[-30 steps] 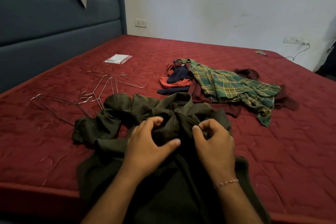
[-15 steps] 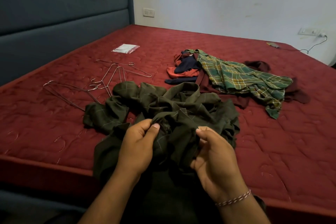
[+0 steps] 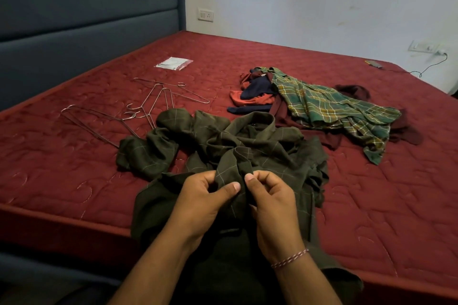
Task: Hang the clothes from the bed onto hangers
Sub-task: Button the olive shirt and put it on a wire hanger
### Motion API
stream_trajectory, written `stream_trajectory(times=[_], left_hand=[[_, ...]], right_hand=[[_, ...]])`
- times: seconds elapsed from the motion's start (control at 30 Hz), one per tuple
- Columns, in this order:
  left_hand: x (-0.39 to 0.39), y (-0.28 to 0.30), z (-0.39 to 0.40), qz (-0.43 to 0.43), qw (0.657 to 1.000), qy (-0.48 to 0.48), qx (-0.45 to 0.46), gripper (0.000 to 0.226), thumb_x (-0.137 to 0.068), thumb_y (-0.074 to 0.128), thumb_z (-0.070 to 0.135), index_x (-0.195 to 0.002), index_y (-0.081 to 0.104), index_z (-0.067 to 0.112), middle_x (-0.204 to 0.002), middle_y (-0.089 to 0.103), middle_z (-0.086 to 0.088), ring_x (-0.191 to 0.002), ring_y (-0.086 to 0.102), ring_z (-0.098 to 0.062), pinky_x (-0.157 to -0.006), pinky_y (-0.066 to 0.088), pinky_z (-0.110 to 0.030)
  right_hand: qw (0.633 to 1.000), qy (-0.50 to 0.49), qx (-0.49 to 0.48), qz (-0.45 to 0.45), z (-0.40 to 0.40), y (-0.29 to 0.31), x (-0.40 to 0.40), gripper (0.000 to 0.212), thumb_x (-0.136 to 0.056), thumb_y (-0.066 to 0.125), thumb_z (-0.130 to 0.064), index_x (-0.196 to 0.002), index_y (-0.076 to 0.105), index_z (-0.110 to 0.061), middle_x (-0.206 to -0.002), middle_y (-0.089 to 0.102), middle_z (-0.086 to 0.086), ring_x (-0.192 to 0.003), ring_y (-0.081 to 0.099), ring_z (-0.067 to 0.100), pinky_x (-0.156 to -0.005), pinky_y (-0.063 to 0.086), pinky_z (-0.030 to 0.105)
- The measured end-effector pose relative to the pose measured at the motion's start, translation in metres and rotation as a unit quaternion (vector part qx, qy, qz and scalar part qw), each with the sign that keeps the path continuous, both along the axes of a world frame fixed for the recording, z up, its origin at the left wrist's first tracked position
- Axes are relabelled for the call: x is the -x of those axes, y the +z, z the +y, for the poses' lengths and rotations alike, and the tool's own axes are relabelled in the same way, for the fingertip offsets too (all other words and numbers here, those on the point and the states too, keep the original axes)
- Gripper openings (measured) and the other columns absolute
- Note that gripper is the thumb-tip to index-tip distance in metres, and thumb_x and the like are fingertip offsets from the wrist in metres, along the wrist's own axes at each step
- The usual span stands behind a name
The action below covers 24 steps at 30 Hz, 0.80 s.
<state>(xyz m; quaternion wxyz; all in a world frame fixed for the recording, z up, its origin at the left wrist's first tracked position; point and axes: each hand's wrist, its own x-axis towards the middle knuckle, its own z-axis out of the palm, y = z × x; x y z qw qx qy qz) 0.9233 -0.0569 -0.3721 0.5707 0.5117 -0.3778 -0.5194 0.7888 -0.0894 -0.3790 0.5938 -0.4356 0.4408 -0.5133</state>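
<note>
Two hands: left hand (image 3: 207,195) and right hand (image 3: 271,202) are held side by side at the near edge of the bed (image 3: 74,181), thumbs almost touching.
Grasp: a fold of the dark olive checked shirt (image 3: 223,146) is pinched by each hand, fingers curled into the cloth.
Shirt position: crumpled on the mattress just beyond the hands, its lower part draped over the near edge; the collar is seen at the far side, a sleeve trailing left.
Long axis: judged to run from the hands away toward the collar.
Hangers: wire hangers (image 3: 148,106) are laid beyond and left of the shirt, nearer the left hand, one partly covered by the sleeve.
Remaining pile: green plaid shirt (image 3: 329,106) and other garments lie far right, untouched.
</note>
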Motion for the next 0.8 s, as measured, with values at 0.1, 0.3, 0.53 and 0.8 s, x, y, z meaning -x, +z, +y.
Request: stream_trajectory(times=[0.1, 0.3, 0.53, 0.8], left_hand=[[0.000, 0.000, -0.014, 0.044, 0.999, 0.016, -0.007, 0.020, -0.103, 0.058, 0.011, -0.111, 0.076, 0.011, -0.103, 0.079, -0.013, -0.099, 0.077, -0.030, -0.087, 0.060, -0.046], [0.001, -0.007, -0.053, 0.084, 0.996, 0.012, -0.013, 0.021, -0.102, 0.061, 0.016, -0.115, 0.075, 0.006, -0.109, 0.078, -0.015, -0.106, 0.075, -0.029, -0.095, 0.057, -0.044], [0.000, -0.026, -0.052, 0.055, 0.998, 0.018, -0.017, 0.019, -0.097, 0.067, 0.006, -0.114, 0.074, 0.004, -0.105, 0.078, -0.014, -0.101, 0.076, -0.027, -0.089, 0.060, -0.038], [-0.002, -0.026, -0.048, 0.080, 0.996, 0.028, -0.009, 0.016, -0.095, 0.069, 0.007, -0.109, 0.074, 0.002, -0.102, 0.079, -0.016, -0.097, 0.077, -0.027, -0.081, 0.063, -0.033]], right_hand=[[1.000, 0.002, 0.003, -0.016, -0.015, -0.004, -0.004, 0.009, -0.098, 0.065, -0.012, -0.096, 0.072, -0.005, -0.101, 0.075, 0.021, -0.098, 0.073, 0.035, -0.089, 0.059, 0.051], [0.997, 0.052, -0.014, -0.053, -0.060, -0.007, -0.005, 0.010, -0.100, 0.062, -0.010, -0.101, 0.069, -0.002, -0.102, 0.075, 0.017, -0.093, 0.072, 0.025, -0.079, 0.060, 0.034], [0.993, 0.061, -0.027, -0.100, -0.058, -0.031, 0.002, 0.010, -0.101, 0.060, -0.010, -0.102, 0.067, -0.002, -0.110, 0.072, 0.021, -0.102, 0.070, 0.030, -0.095, 0.057, 0.048], [0.996, 0.054, -0.006, -0.069, -0.054, -0.032, 0.001, 0.011, -0.100, 0.061, -0.010, -0.104, 0.070, -0.005, -0.111, 0.073, 0.020, -0.100, 0.071, 0.028, -0.086, 0.059, 0.041]])
